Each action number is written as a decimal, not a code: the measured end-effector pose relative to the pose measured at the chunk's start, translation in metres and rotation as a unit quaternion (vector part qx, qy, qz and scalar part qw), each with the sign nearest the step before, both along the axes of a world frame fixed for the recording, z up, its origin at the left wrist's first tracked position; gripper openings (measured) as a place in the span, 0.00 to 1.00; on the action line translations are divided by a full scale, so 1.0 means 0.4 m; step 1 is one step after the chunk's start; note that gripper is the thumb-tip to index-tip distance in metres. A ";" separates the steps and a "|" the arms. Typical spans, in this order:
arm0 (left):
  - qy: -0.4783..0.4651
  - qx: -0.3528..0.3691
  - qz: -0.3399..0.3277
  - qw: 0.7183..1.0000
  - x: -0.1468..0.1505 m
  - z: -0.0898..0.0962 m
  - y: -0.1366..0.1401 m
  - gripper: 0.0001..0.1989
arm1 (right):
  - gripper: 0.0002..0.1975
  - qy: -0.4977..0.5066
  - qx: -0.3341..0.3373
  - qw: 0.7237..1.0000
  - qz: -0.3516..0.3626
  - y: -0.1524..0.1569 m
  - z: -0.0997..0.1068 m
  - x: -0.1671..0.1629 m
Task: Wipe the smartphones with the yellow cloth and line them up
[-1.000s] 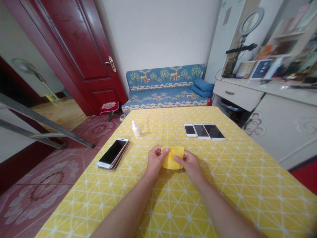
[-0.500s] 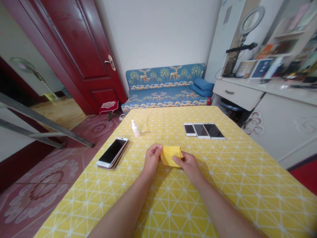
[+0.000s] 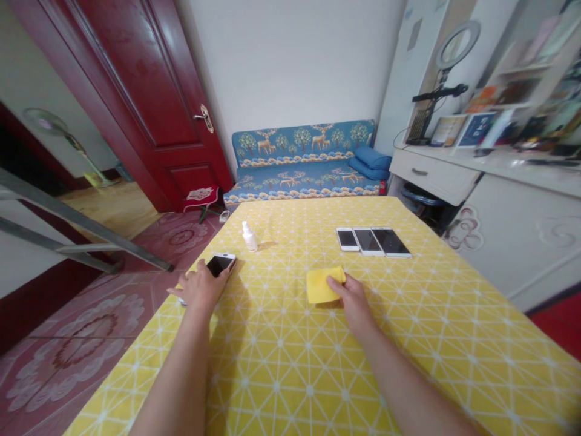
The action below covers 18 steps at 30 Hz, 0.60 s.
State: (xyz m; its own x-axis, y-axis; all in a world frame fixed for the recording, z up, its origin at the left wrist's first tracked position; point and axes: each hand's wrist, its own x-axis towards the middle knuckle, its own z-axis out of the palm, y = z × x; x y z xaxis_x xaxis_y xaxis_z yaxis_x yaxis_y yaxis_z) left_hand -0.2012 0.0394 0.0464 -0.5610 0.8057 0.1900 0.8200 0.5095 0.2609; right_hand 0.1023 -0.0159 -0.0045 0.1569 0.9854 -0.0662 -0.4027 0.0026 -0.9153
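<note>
My left hand [image 3: 202, 287] reaches over the stacked phones [image 3: 221, 262] at the table's left side, its fingers spread across them. The upper phone is white with a dark screen; the hand covers much of it, and I cannot tell how firmly the fingers touch it. A folded yellow cloth [image 3: 320, 287] is pinched in my right hand [image 3: 353, 297], thumb on top, held just above the middle of the table. A small white spray bottle [image 3: 249, 237] stands upright beyond my left hand.
Three phones, a small one [image 3: 347, 239], a middle one [image 3: 368, 241] and a larger one [image 3: 391, 241], lie side by side at the back right. A patterned yellow cloth covers the table [image 3: 308, 375]. A blue sofa [image 3: 299, 175] is behind it.
My left hand has let go of the yellow cloth and moved left onto the stacked phones. My right hand still holds the cloth, now slightly further right.
</note>
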 end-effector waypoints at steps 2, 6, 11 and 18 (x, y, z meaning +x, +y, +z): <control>-0.013 -0.039 -0.013 0.999 -0.012 0.000 0.002 0.36 | 0.17 -0.003 0.000 1.000 0.001 0.000 -0.002 0.000; 0.015 -0.038 -0.036 0.999 -0.005 0.001 0.000 0.37 | 0.17 -0.003 -0.006 1.000 0.004 -0.001 -0.003 0.001; 0.024 -0.017 -0.042 0.999 0.007 0.014 -0.011 0.40 | 0.17 -0.001 -0.006 1.000 0.006 -0.002 -0.003 0.001; 0.022 -0.040 -0.015 0.999 0.023 0.040 -0.021 0.41 | 0.16 0.000 0.005 1.000 0.012 0.004 -0.011 0.001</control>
State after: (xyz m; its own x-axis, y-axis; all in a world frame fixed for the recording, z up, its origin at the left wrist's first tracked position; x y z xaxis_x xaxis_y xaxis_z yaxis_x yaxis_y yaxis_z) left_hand -0.1922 0.0310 0.0623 -0.5297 0.8352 0.1476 0.8445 0.5033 0.1830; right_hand 0.1026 -0.0143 -0.0087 0.1336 0.9894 -0.0571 -0.4035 0.0017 -0.9150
